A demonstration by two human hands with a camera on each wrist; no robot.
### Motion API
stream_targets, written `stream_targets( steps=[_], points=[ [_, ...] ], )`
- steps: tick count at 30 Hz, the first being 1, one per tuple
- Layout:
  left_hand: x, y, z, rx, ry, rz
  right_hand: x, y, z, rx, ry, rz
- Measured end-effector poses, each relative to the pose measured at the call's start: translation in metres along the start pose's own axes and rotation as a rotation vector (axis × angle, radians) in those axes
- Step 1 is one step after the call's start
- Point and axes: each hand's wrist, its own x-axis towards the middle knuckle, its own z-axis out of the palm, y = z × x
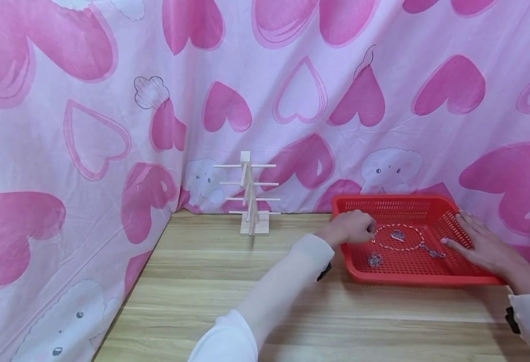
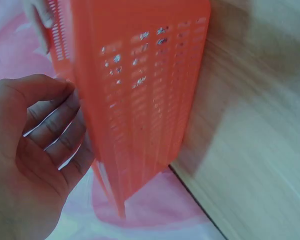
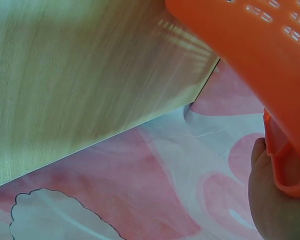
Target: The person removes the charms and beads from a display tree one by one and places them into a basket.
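A red plastic basket with slotted walls stands on the wooden table. Inside lies a red-and-white beaded necklace, spread in an oval. My left hand reaches over the basket's left rim, fingers bent. Thumb and forefinger meet in a pinch at the necklace's left end; the contact is partly hidden. In the left wrist view, that hand is beside the rim. My right hand rests on the right rim, fingers extended and thumb reaching over the inner side. Small bunches of silvery chain lie near the necklace.
A pale wooden rack with several horizontal pegs stands left of the basket, near the back of the table. Pink heart-patterned cloth hangs behind the table and along its left side.
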Motion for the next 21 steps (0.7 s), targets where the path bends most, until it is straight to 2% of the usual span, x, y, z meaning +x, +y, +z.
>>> stream_targets(
  steps=[7, 10, 12, 17, 21],
  points=[
    [-0.008, -0.018, -0.017, -0.049, 0.065, 0.018, 0.001, 0.003, -0.001, -0.02, 0.004, 0.005],
    [-0.013, -0.027, -0.026, -0.069, 0.099, 0.046, 0.001, 0.005, 0.001, -0.033, 0.008, -0.004],
    [-0.018, -0.033, -0.032, -0.077, 0.126, 0.091, 0.001, 0.006, 0.002, -0.035, 0.008, -0.014],
    [-0.033, -0.048, -0.05, -0.105, 0.181, 0.162, 0.002, 0.004, -0.003, -0.052, -0.024, -0.008],
    [-0.05, -0.059, -0.066, -0.119, 0.224, 0.169, 0.008, -0.002, -0.013, -0.072, -0.07, 0.012]
  ],
)
